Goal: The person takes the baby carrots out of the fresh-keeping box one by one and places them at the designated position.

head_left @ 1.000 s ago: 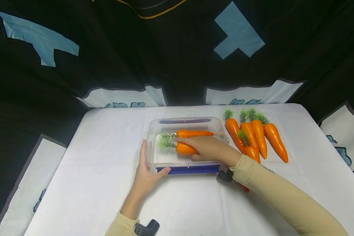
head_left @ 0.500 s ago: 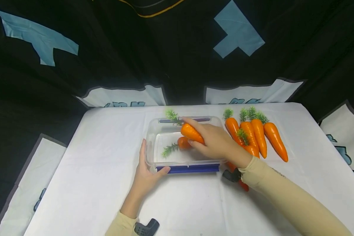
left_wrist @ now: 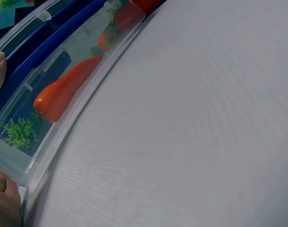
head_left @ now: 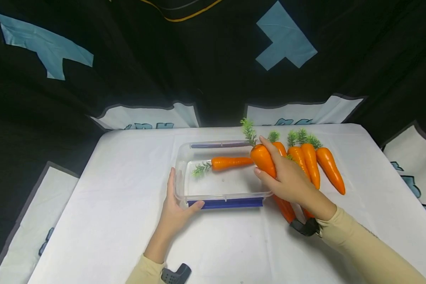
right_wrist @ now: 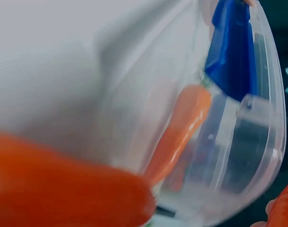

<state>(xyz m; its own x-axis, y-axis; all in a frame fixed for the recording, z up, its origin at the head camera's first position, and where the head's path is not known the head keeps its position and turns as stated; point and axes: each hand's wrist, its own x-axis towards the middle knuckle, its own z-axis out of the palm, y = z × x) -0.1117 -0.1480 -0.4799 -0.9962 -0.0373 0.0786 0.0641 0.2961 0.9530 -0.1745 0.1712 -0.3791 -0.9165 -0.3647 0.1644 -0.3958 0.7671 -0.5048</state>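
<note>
A clear plastic food container with blue latches stands on the table. One orange carrot with a feathery green top lies inside it, also visible through the wall in the left wrist view. My left hand holds the container's front left corner, thumb over the blue front latch and fingers along the left side. Above the container's right rim, my right hand grips another carrot between thumb and fingers, its green top pointing away from me. Part of that carrot shows at the right wrist view's lower right edge.
Several carrots lie on the white tablecloth right of the container, among them one at the far right. Another carrot lies near the container's front right corner, partly under the right forearm. A black curtain hangs behind the table.
My right hand has lifted a carrot out of the container and carried it right, over the right rim. One carrot stays inside. My left hand has kept its place.
</note>
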